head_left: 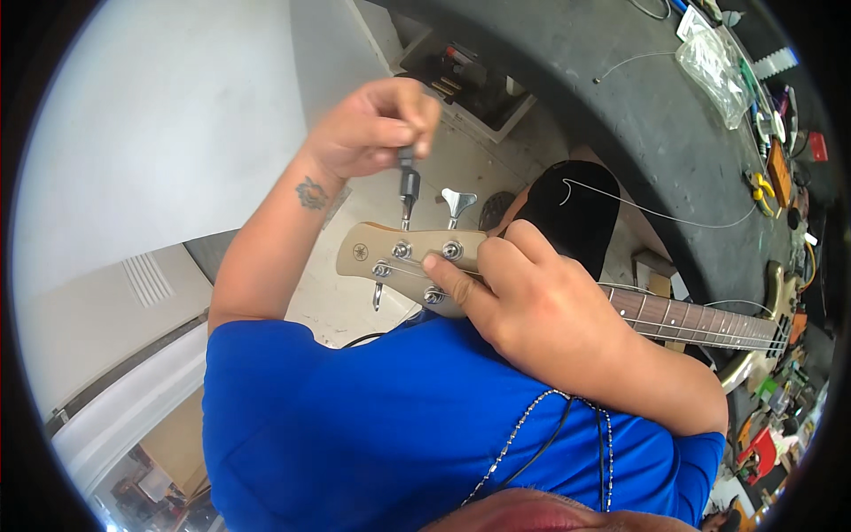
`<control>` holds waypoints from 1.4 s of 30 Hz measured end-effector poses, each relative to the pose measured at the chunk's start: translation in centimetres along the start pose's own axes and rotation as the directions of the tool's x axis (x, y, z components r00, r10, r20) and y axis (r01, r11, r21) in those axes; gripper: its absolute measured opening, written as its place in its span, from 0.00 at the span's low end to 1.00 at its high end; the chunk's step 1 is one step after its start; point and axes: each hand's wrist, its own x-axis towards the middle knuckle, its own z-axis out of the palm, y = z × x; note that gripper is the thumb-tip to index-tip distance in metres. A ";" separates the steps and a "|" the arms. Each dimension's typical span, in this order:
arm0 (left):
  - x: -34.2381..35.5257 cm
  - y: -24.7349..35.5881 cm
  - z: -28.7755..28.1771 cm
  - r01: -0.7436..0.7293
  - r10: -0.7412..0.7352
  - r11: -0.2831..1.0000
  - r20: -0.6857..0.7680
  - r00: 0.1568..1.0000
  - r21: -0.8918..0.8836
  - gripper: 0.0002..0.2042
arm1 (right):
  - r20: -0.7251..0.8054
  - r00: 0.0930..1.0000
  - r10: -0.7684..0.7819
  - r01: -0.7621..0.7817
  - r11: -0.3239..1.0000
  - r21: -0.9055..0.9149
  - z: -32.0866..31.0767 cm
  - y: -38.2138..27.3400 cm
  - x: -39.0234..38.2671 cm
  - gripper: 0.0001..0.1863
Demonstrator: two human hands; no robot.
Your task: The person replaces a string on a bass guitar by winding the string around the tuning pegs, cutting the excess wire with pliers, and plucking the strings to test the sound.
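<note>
Two grips on one bass (687, 320). My left grip (379, 129) is pinched narrow on the upper end of a dark winding tool (409, 184), fingers slightly blurred. The tool's metal tip meets a tuner at the outer edge of the cream headstock (379, 242); seating depth: cannot tell. My right grip (541, 288) is closed over the headstock end of the neck, thumb on the face among the posts; the fingertips underneath are hidden.

Risks (judged): shallow seating or a tilted turn could let the tool slip and scratch the finish. A badly guided string could overlap its own winding on the post (402, 249); cause, thumb pressure off line. If my right grip slackens, the headstock could twist under the turning force.

Outward: the bass lies across in front of my blue shirt (355, 399), headstock at left, fretboard (731, 330) running right to the body (780, 293). My bead chain (510, 434) could swing against the neck if I lean in. A loose string (656, 201) curls by the dark surface (585, 53); it could kink if snagged.

Markings: one round dark emblem (361, 252) on the headstock face, no lettering legible. A pale card (693, 24) beside the clear plastic bag (716, 75): any print is too small to read.
</note>
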 end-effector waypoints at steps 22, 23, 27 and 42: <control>1.8 -0.3 1.9 0.162 -0.166 0.916 -0.020 0.986 0.366 0.07 | -0.030 1.000 -0.009 0.010 0.999 0.033 0.3 0.2 -0.3 0.24; 1.9 -0.4 1.4 0.158 -0.168 0.871 -0.019 0.986 0.465 0.07 | -0.046 0.999 -0.008 0.010 0.999 0.038 0.4 0.2 -0.3 0.24; -1.5 0.3 -3.5 0.395 -0.416 0.787 -0.065 0.907 0.474 0.06 | -0.069 0.997 -0.030 0.032 0.999 0.035 0.3 0.7 -0.2 0.23; -0.4 1.7 -1.2 0.343 -0.344 0.816 -0.086 0.935 0.465 0.05 | -0.029 1.000 -0.009 0.010 1.000 0.024 0.2 0.1 -0.3 0.24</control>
